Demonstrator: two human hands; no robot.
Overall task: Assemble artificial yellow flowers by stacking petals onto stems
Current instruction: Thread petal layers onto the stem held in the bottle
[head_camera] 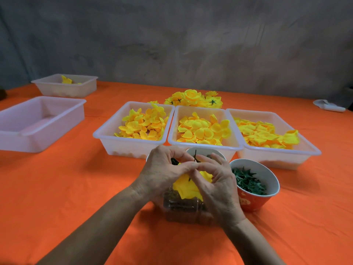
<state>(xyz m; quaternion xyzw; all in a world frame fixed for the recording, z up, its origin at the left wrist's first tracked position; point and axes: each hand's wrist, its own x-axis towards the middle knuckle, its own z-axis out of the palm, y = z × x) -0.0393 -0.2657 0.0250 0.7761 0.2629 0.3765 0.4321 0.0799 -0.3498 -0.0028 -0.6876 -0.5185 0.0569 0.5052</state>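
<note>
My left hand point(162, 172) and my right hand point(217, 186) meet over the table's near middle, and both pinch a yellow flower point(188, 187) with stacked petals. A thin dark stem point(195, 156) sticks up from between my fingertips. Three white trays behind hold loose yellow petals: a left tray point(107, 131), a middle tray point(174, 131) and a right tray point(309, 148). A heap of finished yellow flowers point(193, 98) lies beyond the trays.
A red bowl point(256, 202) of green star-shaped calyx pieces stands right of my hands. A white bowl point(205, 151) sits partly hidden behind them, a clear plastic box point(183, 209) under them. Two more white trays point(38, 123) point(65, 87) stand far left on the orange cloth.
</note>
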